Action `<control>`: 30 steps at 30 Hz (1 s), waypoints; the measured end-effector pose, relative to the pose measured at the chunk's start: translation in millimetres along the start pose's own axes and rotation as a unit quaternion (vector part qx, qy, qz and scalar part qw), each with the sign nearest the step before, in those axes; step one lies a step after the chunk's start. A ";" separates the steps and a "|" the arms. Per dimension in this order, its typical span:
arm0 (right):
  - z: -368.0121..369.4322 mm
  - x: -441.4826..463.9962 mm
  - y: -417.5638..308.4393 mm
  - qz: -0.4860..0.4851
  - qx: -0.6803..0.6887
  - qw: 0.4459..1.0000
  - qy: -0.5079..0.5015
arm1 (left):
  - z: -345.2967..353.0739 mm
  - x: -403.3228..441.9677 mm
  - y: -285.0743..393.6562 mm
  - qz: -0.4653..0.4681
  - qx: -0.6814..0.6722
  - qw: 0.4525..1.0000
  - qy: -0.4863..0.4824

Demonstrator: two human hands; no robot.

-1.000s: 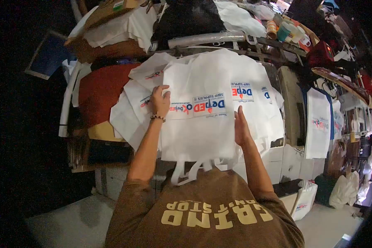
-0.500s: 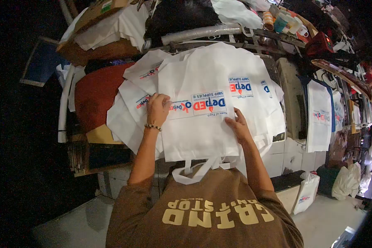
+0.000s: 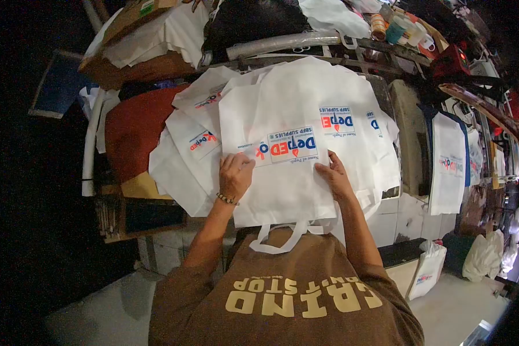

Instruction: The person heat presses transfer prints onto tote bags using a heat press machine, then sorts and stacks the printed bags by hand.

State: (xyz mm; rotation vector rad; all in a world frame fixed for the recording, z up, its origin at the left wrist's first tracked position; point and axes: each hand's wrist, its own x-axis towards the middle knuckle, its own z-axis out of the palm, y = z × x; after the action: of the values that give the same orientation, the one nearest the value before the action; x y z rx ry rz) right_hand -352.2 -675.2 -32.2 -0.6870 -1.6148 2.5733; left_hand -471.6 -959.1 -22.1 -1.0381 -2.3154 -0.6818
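Note:
A white fabric tote bag [image 3: 282, 190] with blue and red print lies on top of a spread of similar bags, its handles [image 3: 279, 239] hanging toward my shirt. On its left edge rests my left hand [image 3: 236, 173], fingers curled together at the fabric and partly covering the print. My right hand [image 3: 334, 173] pinches the right edge, thumb on top and fingers underneath. More printed white bags [image 3: 193, 135] fan out on the left, and others [image 3: 357, 138] lie under and to the right of the top one.
A cardboard box [image 3: 150, 72] with white cloth stands at the back left. A clear plastic roll [image 3: 282, 45] lies along the back, beside scissors [image 3: 300, 49]. At the right hangs a printed white bag [image 3: 447, 164]; another bag [image 3: 427, 271] stands lower down near the floor.
My left hand has moved down and to the right along the bag's left edge, uncovering print on the bags at left. My right hand has stayed nearly in place.

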 end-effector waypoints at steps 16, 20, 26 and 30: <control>-0.2 -9.6 -14.3 0.044 0.003 0.998 -0.051 | 47.5 67.1 90.9 -0.016 -0.238 0.967 -0.086; 1.8 -19.3 -29.8 0.060 0.010 0.995 -0.083 | 62.0 69.2 94.6 -0.020 -0.242 0.962 -0.128; -1.1 -15.8 -23.9 0.052 0.022 0.995 -0.082 | 51.9 78.8 91.1 0.029 -0.231 0.962 -0.142; -3.0 -16.1 -19.9 0.056 0.014 0.997 -0.048 | 54.0 80.2 88.8 0.031 -0.243 0.959 -0.143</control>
State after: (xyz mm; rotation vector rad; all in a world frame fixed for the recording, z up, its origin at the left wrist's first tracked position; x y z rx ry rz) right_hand -340.7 -667.5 -10.6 -0.6804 -1.6071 2.7437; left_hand -461.9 -831.8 8.5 -1.5040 -2.3970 -1.1826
